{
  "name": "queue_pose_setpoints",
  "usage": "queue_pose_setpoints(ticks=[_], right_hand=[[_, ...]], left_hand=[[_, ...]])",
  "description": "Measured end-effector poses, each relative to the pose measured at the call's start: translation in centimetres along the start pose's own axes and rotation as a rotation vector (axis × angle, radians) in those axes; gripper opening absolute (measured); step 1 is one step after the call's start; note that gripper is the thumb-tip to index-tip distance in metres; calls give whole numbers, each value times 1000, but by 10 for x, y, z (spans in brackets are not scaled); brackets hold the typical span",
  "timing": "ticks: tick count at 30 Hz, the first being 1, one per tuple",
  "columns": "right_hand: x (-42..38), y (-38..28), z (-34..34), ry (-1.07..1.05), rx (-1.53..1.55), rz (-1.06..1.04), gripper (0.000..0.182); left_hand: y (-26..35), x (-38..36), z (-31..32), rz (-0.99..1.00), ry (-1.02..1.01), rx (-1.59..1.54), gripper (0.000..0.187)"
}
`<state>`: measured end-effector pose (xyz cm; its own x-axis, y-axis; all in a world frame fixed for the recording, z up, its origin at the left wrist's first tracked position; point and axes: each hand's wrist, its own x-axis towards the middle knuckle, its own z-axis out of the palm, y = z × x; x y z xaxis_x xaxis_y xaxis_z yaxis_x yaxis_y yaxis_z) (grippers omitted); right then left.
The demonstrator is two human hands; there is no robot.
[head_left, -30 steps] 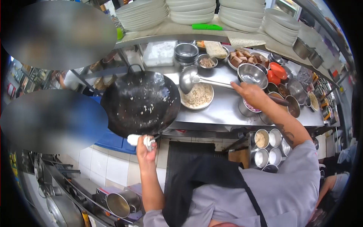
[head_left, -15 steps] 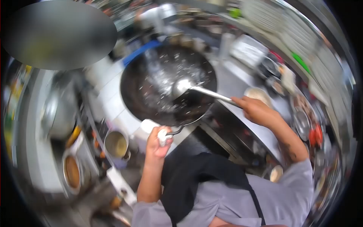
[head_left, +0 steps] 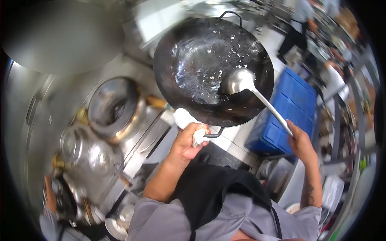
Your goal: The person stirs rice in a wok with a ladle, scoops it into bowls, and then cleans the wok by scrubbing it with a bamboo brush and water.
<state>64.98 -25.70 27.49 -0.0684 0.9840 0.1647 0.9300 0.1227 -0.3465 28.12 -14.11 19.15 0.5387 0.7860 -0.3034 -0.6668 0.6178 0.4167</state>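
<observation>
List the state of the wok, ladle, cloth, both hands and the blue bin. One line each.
Wok: lifted, white bits scattered inside.
Ladle: bowl over the wok's inside; contact unclear.
White cloth: bunched at the wok's near handle.
Left hand: closed on the cloth.
Right hand: closed on the ladle's handle.
Blue bin: seemingly covered.

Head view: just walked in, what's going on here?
The left grip is closed on a white cloth at the near handle of a large dark wok. The right grip holds a ladle by its handle, with the bowl over the wok's inside; whether it touches the metal isn't clear. Only scattered pale bits show in the wok. A blue bin is beyond it to the right, and another person's hand shows at lower left.
</observation>
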Motion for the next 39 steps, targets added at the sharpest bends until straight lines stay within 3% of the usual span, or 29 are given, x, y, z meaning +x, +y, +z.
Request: queue_pose_setpoints(ticks=[2, 4, 6, 7, 8, 10, 12, 13, 16, 17, 18, 20, 22, 23, 24, 27, 32, 34, 35, 37, 39], right_hand=[[-24, 48, -5, 114, 198, -90, 46], [-2, 50, 33, -2, 448, -9, 38], [32, 29, 76, 12, 547, -267, 41], [100, -41, 122, -176, 736, -106, 44], [118, -76, 117, -318, 952, 33, 47], [150, -131, 114, -407, 1214, -152, 53], [165, -151, 144, -612, 1165, -118, 52], [173, -144, 184, -647, 1071, -199, 43], [173, -150, 275, -554, 940, -134, 22], [178, -148, 329, -564, 902, -175, 19], [182, -150, 346, -599, 826, -165, 19], [193, -154, 379, -511, 804, -285, 19], [218, -190, 354, -600, 743, -152, 20], [232, -213, 348, -430, 700, -261, 18], [254, -236, 337, -500, 669, -216, 18], [299, -316, 299, -693, 991, -222, 20], [325, -377, 328, -740, 1077, -334, 33], [327, -413, 326, -699, 962, -393, 32], [336, -437, 326, -783, 941, -391, 30], [353, -492, 338, -827, 930, -402, 8], [375, -544, 367, -890, 837, -387, 7]], left_hand=[[-48, -44, 45, 154, 64, 45, 12], [-57, -64, 32, 261, 195, 16, 10], [-56, -83, 10, 351, 185, -74, 11], [4, -68, -65, 357, 250, -177, 11], [9, -72, -80, 397, 296, -220, 12], [22, -79, -119, 463, 302, -238, 12], [42, -85, -152, 579, 355, -288, 13], [53, -89, -164, 599, 354, -327, 13], [87, -89, -209, 646, 396, -381, 11], [108, -85, -219, 742, 471, -409, 11], [117, -84, -232, 717, 415, -421, 12], [133, -78, -243, 699, 555, -487, 11], [144, -65, -277, 711, 524, -496, 10], [152, -60, -289, 732, 469, -493, 10], [159, -55, -298, 756, 413, -489, 10], [176, -30, -317, 755, 431, -519, 6], [200, -18, -331, 741, 414, -551, 10], [207, -7, -336, 722, 473, -556, 13], [207, -3, -340, 699, 482, -541, 15], [210, -1, -341, 696, 485, -521, 17], [202, -15, -320, 764, 592, -516, 20]])
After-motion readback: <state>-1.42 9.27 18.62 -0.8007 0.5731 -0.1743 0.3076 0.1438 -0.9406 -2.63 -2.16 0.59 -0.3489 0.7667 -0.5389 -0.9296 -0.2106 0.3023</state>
